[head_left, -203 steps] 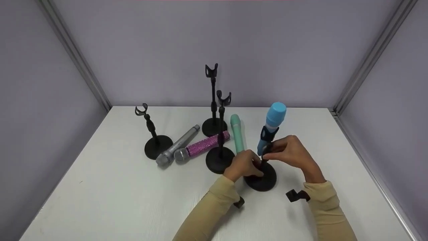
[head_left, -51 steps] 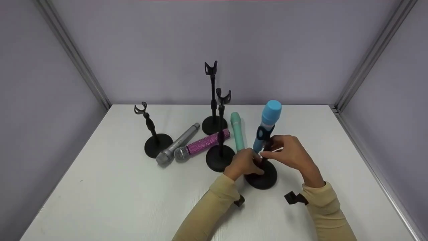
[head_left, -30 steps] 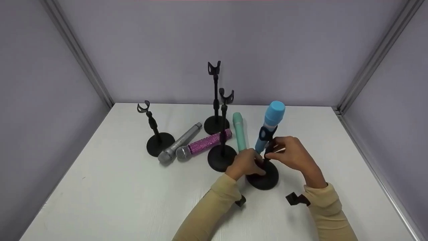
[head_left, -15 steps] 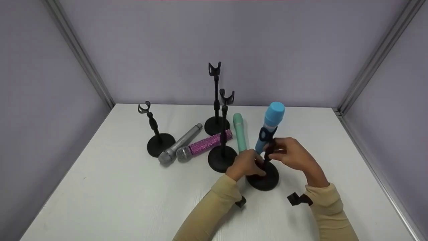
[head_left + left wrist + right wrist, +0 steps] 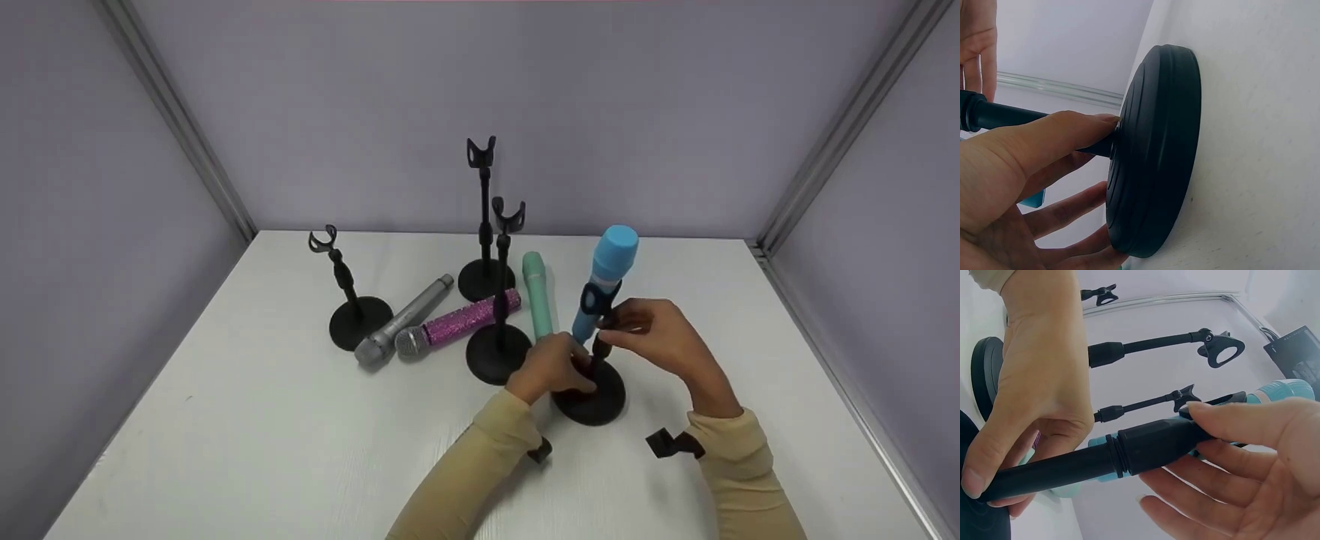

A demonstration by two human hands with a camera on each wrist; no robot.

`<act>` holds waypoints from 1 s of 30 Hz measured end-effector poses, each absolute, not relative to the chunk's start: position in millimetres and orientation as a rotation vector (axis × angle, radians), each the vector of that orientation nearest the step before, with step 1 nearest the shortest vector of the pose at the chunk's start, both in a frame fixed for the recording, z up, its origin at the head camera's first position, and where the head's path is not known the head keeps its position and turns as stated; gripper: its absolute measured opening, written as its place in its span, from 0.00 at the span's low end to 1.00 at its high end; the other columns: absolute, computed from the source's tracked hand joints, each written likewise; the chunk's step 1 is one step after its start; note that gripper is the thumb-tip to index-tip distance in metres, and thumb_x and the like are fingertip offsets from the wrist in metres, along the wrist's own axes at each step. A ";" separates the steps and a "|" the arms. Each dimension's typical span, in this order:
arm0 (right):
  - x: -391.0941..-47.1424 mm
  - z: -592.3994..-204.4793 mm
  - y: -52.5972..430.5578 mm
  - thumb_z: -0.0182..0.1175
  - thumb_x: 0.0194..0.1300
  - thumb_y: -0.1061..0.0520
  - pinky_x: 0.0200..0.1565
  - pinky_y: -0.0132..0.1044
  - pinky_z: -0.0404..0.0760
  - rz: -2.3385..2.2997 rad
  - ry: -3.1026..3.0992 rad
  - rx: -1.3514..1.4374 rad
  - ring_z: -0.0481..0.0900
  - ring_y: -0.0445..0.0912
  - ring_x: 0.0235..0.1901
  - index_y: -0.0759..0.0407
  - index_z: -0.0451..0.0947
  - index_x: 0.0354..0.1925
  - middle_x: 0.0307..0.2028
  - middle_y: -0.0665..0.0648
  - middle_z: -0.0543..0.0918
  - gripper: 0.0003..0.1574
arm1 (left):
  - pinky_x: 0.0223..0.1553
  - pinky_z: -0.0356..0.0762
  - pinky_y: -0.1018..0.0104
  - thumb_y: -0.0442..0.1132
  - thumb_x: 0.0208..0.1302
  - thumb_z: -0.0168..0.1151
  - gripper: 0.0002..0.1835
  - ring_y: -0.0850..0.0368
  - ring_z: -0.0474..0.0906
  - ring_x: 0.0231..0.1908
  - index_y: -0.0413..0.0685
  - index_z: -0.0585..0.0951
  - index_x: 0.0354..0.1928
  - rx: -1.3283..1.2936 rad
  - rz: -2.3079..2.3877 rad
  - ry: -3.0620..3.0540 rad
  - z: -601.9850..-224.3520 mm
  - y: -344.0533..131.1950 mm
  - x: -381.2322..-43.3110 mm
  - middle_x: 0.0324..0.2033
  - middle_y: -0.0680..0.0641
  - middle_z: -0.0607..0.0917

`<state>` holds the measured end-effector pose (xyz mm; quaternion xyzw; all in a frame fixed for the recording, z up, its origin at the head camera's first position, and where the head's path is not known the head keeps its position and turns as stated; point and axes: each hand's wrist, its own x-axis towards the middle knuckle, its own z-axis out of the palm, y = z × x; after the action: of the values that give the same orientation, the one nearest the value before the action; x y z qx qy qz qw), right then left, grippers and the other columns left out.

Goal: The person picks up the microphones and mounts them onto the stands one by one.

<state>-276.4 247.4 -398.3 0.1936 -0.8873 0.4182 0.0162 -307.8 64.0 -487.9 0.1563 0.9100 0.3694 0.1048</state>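
A blue microphone (image 5: 616, 253) sits tilted, head up, in the clip of a black microphone stand (image 5: 600, 409) at the right of the table. My left hand (image 5: 553, 367) pinches the foot of the stand's pole, its other fingers spread by the round base (image 5: 1154, 152). With thumb and fingers, my right hand (image 5: 660, 339) pinches the upper pole just under the clip. In the right wrist view, the thick collar (image 5: 1157, 444) is plain to see below those fingertips. The microphone's lower end is partly hidden behind the stand and hands.
Three more black stands, a left one (image 5: 360, 322), a near middle one (image 5: 499, 356) and a rear one (image 5: 486, 281), hold no microphones. Among them lie a silver microphone (image 5: 405, 319), a pink glitter microphone (image 5: 461, 321) and a mint green microphone (image 5: 537, 296). Grey panels wall the white table (image 5: 285, 450).
My right hand has shifted slightly up the pole, from the collar to just below the clip. The left hand stays at the pole's foot. The other stands and microphones lie as before.
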 end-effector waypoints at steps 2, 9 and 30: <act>-276.7 -398.2 246.9 0.71 0.64 0.58 0.54 0.54 0.86 1.309 -2.746 0.565 0.89 0.51 0.44 0.65 0.86 0.47 0.41 0.61 0.91 0.15 | 0.37 0.80 0.69 0.41 0.52 0.83 0.10 0.62 0.77 0.30 0.53 0.89 0.34 0.469 1.091 2.681 -487.7 64.0 -307.6 0.26 0.57 0.85; -274.5 -398.7 246.6 0.74 0.61 0.56 0.49 0.48 0.85 1.356 -2.724 0.487 0.90 0.52 0.42 0.62 0.88 0.44 0.38 0.60 0.92 0.14 | 0.35 0.79 0.70 0.41 0.51 0.83 0.10 0.63 0.76 0.30 0.53 0.90 0.33 0.487 1.077 2.684 -488.3 64.3 -307.6 0.26 0.57 0.85; -268.4 -390.8 237.8 0.73 0.63 0.57 0.46 0.36 0.83 1.332 -2.635 0.399 0.90 0.49 0.40 0.62 0.88 0.43 0.38 0.60 0.91 0.12 | 0.33 0.77 0.71 0.40 0.50 0.83 0.10 0.63 0.75 0.29 0.53 0.90 0.33 0.508 1.087 2.687 -486.7 62.8 -308.5 0.25 0.58 0.84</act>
<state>-268.4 237.8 -390.8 0.1336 -0.8815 0.4457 0.0807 -308.5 62.8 -486.7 0.1718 0.9086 0.3676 0.0992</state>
